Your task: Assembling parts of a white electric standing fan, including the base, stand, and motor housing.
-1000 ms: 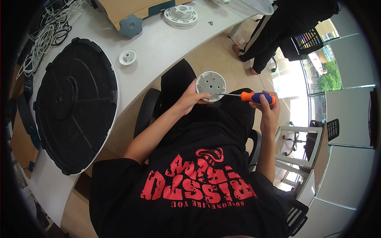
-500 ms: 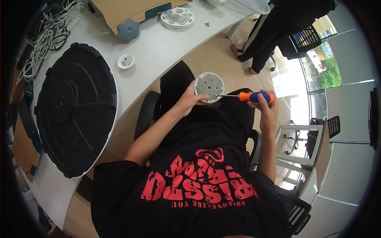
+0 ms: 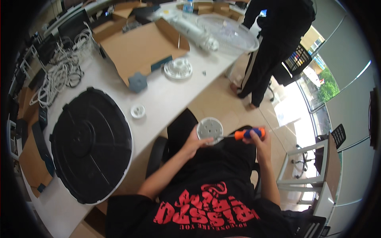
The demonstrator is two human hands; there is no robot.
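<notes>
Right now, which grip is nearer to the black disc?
Left: the left grip is right of the black disc; the right grip, holding the screwdriver, is farther right.

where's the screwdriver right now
In the head view, the screwdriver is right of centre, in the person's right hand, its shaft pointing left toward the round white part in the left hand.

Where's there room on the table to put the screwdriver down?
The screwdriver could probably fit on the white table between the small white cap, the white vented disc and the table's near edge. There's another bare patch lower left in the picture, below the big black disc. Farther back it's crowded: tangled cables beside a cardboard box.
</notes>
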